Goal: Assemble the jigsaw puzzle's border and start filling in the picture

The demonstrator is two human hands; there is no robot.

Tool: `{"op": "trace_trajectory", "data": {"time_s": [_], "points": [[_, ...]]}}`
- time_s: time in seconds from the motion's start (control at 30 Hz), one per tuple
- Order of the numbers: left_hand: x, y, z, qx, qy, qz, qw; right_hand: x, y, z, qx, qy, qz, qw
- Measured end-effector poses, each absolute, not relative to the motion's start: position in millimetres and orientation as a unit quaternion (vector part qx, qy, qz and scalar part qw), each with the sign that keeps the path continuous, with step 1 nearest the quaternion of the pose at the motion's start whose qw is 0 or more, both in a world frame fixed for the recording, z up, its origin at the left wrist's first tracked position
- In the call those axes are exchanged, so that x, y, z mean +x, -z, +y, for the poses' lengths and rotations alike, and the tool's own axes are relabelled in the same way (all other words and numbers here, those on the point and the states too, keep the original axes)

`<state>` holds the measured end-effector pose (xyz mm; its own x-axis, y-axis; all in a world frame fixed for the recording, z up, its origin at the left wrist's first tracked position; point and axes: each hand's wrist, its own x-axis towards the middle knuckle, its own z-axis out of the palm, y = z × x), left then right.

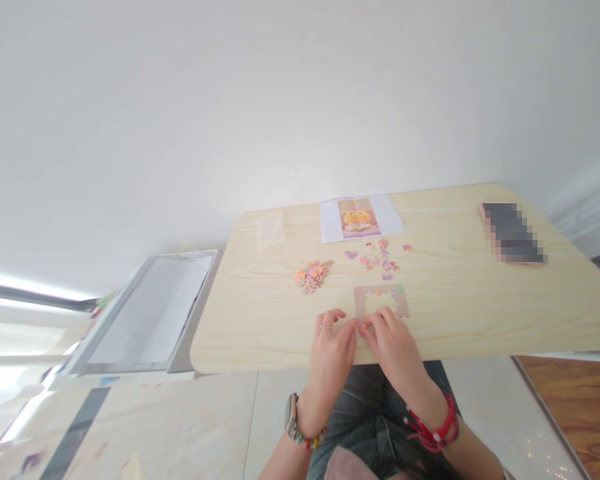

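A partly assembled jigsaw puzzle (359, 301) lies near the table's front edge, its pinkish border joined around a bare middle. My left hand (331, 347) and my right hand (395, 343) meet at its near left corner. Fingertips of both are closed on a small pink puzzle piece (362, 325), mostly hidden by them. Part of the puzzle's near side is covered by my right hand. A heap of loose puzzle pieces (313, 276) lies to the left, mostly orange and pink. More scattered pieces (387, 265), pink and purple, lie beyond the border.
Against the wall, a printed sheet (330, 223) shows a yellow cartoon picture. A clear plastic bag (271, 231) lies at the table's (460, 313) back left, and a phone (514, 233) at the right. Left of the table stands a white rack (193, 333) with papers (153, 310).
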<state>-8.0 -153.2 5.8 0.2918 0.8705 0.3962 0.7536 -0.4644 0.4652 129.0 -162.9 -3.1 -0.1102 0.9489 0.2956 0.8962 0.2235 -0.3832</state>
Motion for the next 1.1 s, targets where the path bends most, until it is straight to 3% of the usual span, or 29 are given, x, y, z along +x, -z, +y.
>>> {"op": "trace_trajectory", "data": {"time_s": [0.33,0.57,0.67,0.83,1.1], "points": [[-7,-6,-152,0.8,-0.299,0.513,0.09,132,0,-165,-0.603,-0.079,-0.746,0.27],[-7,-8,-148,0.803,-0.283,0.517,0.085,136,5,-167,-0.594,-0.024,-0.777,0.208],[-6,-7,-148,0.802,-0.278,0.522,0.087,141,1,-166,-0.579,-0.052,-0.782,0.223],[-7,-7,-147,0.797,-0.272,0.533,0.083,175,-1,-160,-0.594,-0.071,-0.742,0.302],[-7,-2,-139,0.794,-0.246,0.555,0.026,228,13,-147,-0.613,-0.066,-0.744,0.259]]}}
